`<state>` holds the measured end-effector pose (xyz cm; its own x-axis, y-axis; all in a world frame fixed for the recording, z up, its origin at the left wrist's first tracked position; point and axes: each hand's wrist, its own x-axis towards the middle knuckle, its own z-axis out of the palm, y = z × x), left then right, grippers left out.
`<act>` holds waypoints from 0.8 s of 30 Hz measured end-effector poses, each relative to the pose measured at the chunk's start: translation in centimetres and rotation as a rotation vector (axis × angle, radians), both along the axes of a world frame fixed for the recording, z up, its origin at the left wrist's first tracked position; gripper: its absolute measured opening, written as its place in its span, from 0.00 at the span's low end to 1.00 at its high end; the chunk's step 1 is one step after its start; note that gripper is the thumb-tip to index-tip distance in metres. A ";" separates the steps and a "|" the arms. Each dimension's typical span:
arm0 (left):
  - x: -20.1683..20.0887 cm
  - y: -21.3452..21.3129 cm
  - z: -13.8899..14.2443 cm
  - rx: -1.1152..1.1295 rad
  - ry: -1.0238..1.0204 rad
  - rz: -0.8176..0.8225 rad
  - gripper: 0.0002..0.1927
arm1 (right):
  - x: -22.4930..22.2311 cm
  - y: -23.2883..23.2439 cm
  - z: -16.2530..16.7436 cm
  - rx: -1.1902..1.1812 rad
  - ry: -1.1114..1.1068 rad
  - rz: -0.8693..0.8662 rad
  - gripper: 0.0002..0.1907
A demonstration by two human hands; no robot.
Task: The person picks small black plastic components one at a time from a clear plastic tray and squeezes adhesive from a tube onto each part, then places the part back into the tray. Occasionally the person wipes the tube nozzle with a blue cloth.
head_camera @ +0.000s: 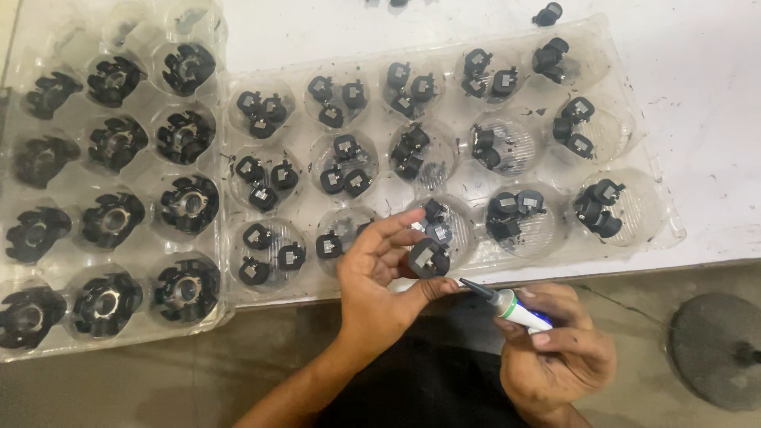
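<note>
head view: the left hand (380, 273) comes up from the lower middle of the frame, forearm slanting in from the bottom, palm turned toward the camera. its thumb and fingers are pinched closed around a small black part (429, 257) with a grey square face, held just over the near edge of the clear plastic tray (642, 143). the right hand (555, 349) sits lower and to the right, fingers curled closed around a white glue tube (519, 311) with a green band and a dark tapered nozzle. the nozzle points up and left, its tip just beside the held part and the left thumb; whether it touches the part cannot be told

the clear tray lies on the white tabletop (705, 87), and its round cups hold small black parts in twos and threes. a second clear tray (47, 24) overlaps it on the left and carries larger black ring-shaped parts (189, 204), one to a cup

the left hand covers part of the cup behind it. the second tray is cut off by the left edge of the frame. a loose black piece (547, 13) lies near the top edge. a dark round disc (717, 349) on the floor at lower right is blurred and cut by the frame. the right palm is hidden behind its own fingers
</note>
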<state>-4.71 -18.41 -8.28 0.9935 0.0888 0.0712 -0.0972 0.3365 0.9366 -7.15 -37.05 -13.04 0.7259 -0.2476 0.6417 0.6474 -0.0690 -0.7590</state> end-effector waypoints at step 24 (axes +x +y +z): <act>-2.6 2.8 -0.7 -0.034 -0.015 -0.025 0.26 | 0.1 2.2 2.0 -0.302 -0.044 0.036 0.17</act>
<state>-7.34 -15.62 -9.00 0.9943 0.0664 0.0838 -0.1025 0.3711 0.9229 -7.01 -34.88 -11.00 0.7007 -0.0154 0.7133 0.6854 -0.2632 -0.6790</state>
